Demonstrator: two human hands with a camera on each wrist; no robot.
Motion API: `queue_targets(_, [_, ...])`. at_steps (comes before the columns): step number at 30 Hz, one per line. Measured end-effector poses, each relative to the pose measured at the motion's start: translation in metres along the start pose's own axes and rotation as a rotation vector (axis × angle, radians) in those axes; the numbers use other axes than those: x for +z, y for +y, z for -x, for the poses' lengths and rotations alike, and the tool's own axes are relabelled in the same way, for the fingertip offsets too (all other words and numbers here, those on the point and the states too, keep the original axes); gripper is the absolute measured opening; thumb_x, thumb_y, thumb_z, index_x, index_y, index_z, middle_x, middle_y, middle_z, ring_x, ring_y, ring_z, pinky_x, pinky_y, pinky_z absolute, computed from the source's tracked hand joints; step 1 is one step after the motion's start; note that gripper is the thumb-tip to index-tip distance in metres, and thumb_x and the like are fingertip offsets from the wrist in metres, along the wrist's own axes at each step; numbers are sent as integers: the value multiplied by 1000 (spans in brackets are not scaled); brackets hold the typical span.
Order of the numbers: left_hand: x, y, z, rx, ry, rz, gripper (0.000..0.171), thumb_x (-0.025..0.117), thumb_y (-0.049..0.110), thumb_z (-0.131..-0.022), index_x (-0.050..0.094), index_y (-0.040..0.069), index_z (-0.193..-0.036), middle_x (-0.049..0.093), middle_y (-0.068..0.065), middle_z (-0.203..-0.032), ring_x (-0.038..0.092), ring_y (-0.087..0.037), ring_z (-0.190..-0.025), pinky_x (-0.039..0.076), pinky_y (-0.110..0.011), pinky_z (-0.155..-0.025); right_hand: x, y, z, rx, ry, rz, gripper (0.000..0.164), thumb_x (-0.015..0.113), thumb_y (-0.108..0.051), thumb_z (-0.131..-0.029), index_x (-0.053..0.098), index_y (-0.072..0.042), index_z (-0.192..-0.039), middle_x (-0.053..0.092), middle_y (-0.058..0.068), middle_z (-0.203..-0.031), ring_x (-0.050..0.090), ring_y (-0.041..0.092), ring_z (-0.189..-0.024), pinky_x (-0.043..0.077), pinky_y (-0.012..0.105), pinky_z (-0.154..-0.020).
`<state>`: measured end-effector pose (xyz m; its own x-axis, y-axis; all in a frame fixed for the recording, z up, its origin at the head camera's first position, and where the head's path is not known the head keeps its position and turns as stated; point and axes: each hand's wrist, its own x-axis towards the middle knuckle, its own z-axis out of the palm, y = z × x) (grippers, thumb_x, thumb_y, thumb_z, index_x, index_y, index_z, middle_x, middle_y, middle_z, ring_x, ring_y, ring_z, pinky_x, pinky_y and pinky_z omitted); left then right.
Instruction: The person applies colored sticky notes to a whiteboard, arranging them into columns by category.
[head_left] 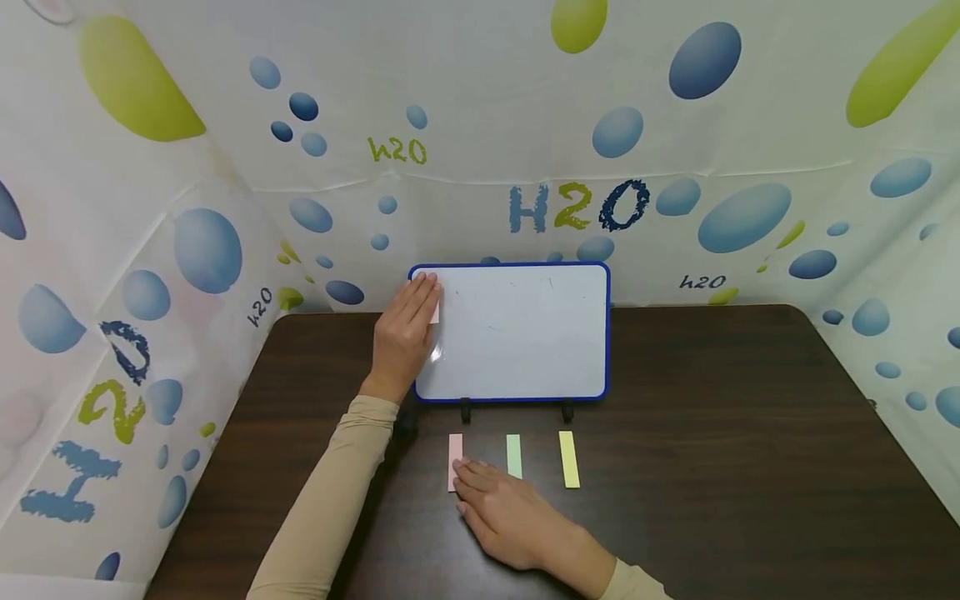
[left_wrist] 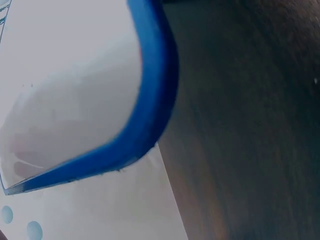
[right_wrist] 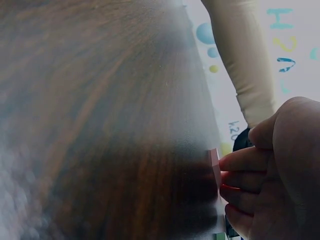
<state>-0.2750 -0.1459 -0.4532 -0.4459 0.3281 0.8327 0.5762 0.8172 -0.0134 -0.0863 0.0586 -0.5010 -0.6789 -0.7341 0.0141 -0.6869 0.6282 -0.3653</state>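
Observation:
A blue-framed whiteboard stands upright on the table, its blue corner large in the left wrist view. My left hand lies flat against its upper left part, fingers straight. Beside those fingers shows the edge of a pink sticky note, mostly hidden by the hand. My right hand reaches over the table with extended fingertips touching a narrow pad of pink sticky notes. A green pad is partly covered by that hand. To the right lies a yellow pad.
Black feet hold up the whiteboard's lower edge. Dark wood makes up the table. Behind and at both sides hangs a white sheet with blue and green drops.

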Motion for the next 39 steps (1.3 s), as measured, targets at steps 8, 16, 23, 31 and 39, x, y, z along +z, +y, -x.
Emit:
queue_targets(8, [5,-3,-2,-2,12,11,37,69,0,-94,66,-2,-132,66,-17,-137,62,-33,-130,49,-45,-112,0,0,0,-9,11,7,49,31,-33,-112,56,-7,-145,47,8,-158,45,22,-147,42,40,-120])
queue_targets(16, [11,-11,-5,9,37,0,40,70,-2,-93,66,-1,-132,66,-16,-136,63,-33,-129,49,-45,-111,-1,0,-1,-6,-4,10,49,31,-32,-112,56,-8,-146,47,7,-158,44,21,-148,41,40,-121])
queue_targets(23, [12,-11,-8,17,21,-16,40,70,-2,-93,66,-1,-132,66,-17,-136,63,-33,-129,50,-45,-111,-2,1,0,-11,-10,6,49,31,-32,-112,55,-8,-146,46,8,-159,44,21,-148,41,39,-121])
queue_targets(31, [12,-13,-7,45,-19,-16,37,68,-3,-94,67,-2,-131,67,-17,-135,63,-33,-129,50,-44,-111,-3,0,0,-9,-15,9,49,32,-32,-112,56,-7,-146,46,8,-159,44,22,-148,41,39,-121])
queue_targets(39, [11,-16,-5,79,-41,-27,40,71,-4,-92,67,-2,-131,65,-17,-137,61,-34,-132,49,-45,-113,-2,0,0,-8,-9,5,49,31,-33,-112,56,-7,-146,47,8,-158,44,22,-148,41,39,-121])
